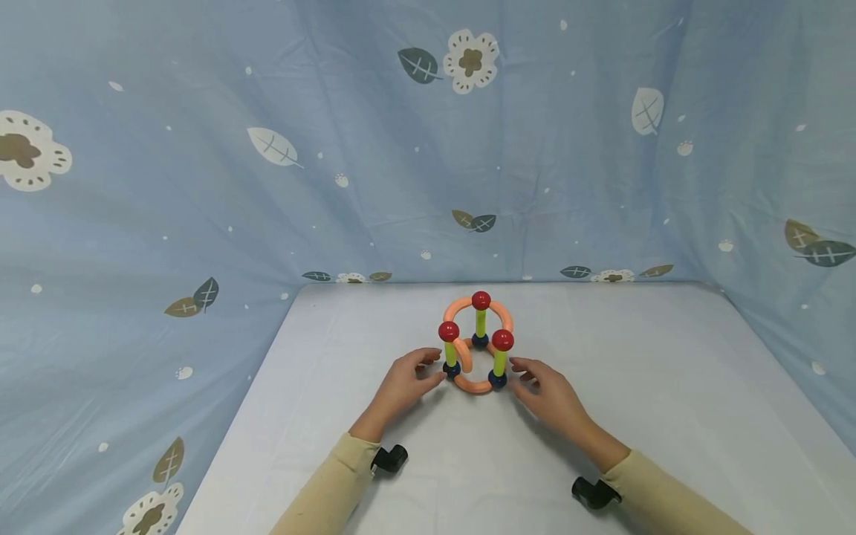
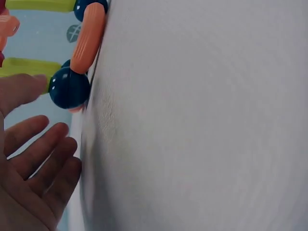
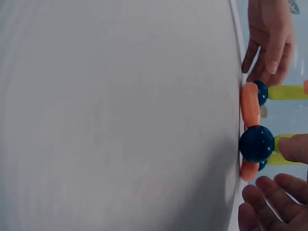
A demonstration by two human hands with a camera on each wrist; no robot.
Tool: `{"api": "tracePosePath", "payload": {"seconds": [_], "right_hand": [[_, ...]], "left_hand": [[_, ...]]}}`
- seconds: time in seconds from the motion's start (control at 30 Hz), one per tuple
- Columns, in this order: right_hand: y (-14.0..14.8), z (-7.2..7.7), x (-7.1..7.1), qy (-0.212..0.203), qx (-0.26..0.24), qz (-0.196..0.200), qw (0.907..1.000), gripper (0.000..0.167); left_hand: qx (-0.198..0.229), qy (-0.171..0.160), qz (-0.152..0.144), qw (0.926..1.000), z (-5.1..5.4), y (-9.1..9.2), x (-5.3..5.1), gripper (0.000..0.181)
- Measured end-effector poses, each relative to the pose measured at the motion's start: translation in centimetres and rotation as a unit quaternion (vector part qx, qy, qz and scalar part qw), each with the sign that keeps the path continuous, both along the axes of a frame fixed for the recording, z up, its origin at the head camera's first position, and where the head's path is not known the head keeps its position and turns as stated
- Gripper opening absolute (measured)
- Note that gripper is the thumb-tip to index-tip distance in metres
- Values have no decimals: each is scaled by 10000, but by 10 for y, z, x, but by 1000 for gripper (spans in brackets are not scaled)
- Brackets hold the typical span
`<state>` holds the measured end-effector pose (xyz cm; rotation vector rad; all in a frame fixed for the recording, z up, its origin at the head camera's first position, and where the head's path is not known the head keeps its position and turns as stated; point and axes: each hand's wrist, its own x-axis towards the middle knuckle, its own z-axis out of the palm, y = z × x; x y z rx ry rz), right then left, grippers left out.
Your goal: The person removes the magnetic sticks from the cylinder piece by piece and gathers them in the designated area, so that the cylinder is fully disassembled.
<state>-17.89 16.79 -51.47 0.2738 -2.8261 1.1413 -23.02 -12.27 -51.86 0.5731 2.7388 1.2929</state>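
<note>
A small frame of toy building pieces stands on the table, with dark blue balls (image 1: 498,379) at its foot and red balls (image 1: 481,300) on top. Yellow-green rods (image 1: 480,322) rise between them, and curved orange rods (image 1: 473,386) link the balls in rings. One curved orange rod (image 1: 464,355) slants down from the front left red ball. My left hand (image 1: 409,377) is spread beside the frame's left side, thumb near a blue ball (image 2: 70,87). On the other side my right hand (image 1: 552,394) curves loosely near the front right ball (image 3: 256,144). Whether either thumb touches is unclear.
The frame stands on a white-covered table (image 1: 655,386), toward its back edge. Behind and at the sides hangs a blue curtain (image 1: 374,111) with leaves and flowers. Each wrist wears a small black camera (image 1: 391,458).
</note>
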Motion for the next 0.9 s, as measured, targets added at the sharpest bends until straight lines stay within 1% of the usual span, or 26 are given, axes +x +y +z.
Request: {"api": "tracePosePath", "payload": {"seconds": [0.17,0.27,0.47,0.7,0.9], "right_hand": [[-3,-2,2,29,-90,-79,9999,39],[-5,-4,1,-64,-196,-145,9997,35],[-9,-7,-3,-297,-248,-263,9989,33],[-14,-10,-7,-283,-260,-395,9985,29],[-14,-9,-9,-262,-294,-428,9983,28]], "left_hand": [[51,-24,47,10000,-4,2,-1,38],[16,-53,73,10000,-5,3,-2,33],[-110,-138,141,9997,-6,7,-4,29],[-101,-132,236,9996,-6,10,-5,25],[-41,-138,228,9996,-4,10,-4,21]]}}
